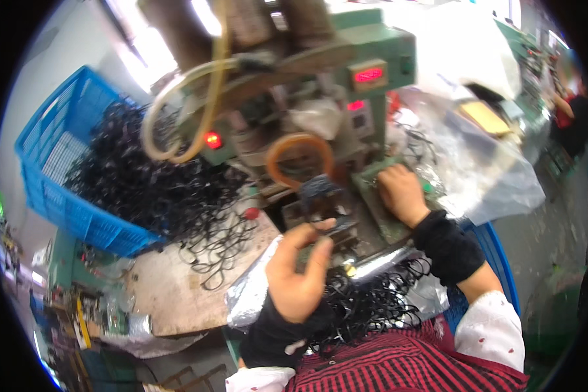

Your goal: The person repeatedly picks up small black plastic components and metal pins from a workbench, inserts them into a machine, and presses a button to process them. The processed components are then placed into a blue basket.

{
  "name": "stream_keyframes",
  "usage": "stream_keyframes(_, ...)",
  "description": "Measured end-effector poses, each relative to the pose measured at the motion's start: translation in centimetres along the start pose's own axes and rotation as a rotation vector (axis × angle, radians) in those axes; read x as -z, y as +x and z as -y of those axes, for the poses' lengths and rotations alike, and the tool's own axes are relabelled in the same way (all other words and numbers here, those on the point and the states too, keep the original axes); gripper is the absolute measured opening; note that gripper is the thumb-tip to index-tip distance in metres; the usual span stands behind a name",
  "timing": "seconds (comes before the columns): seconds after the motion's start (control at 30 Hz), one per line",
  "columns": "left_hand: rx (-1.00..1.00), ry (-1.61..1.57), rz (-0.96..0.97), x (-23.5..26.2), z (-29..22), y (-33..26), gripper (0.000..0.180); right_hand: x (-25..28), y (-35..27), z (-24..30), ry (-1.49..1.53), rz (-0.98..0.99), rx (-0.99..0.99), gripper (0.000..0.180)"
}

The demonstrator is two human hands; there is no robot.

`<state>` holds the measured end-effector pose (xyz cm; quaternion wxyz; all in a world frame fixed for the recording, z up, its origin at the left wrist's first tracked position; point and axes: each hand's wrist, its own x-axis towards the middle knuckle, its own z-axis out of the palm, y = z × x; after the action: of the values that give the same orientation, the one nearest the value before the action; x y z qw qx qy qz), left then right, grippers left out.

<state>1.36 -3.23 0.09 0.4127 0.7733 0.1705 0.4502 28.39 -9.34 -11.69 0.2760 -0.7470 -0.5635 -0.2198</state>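
Note:
My left hand [298, 273] is at the front of a green press-like machine [389, 49]. Its thumb and forefinger are apart, beside a dark metal block [323, 196] under the machine head; nothing shows between them. My right hand [402, 193] lies on a worn green control box [382, 212] to the right of the block, fingers a little bent over its top. Both wrists have black cuffs. Below the machine, a heap of thin black loops [379, 294] lies close to my lap. An orange ring [299, 160] hangs on the machine above the block.
A blue plastic crate [78, 219] at the left spills black loops [150, 173] onto the wooden tabletop [176, 287]. Clear plastic bags [483, 170] and a yellow pad [483, 117] lie to the right. A pale hose [153, 124] hangs in front of the machine. Another person [571, 111] is at far right.

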Motion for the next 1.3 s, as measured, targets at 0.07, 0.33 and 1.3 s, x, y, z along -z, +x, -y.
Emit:
stream_keyframes(0.07, -0.092, 0.001, -0.095, 1.1, 2.1, -3.1, 0.031, 0.7, -0.3, 0.8, 0.181, -0.214, -0.179, 0.010)
stream_keyframes(0.33, 0.112, 0.423, -0.430, 13.9, 10.1, 0.9, 0.015, 2.6, -2.4, -0.3, 0.209, -0.240, -0.381, 0.011)
stream_keyframes(1.3, 0.306, -0.245, -0.488, 6.7, 14.9, -2.7, 0.011, 3.2, 1.7, 12.9, 1.292, -0.154, -0.507, 0.031)
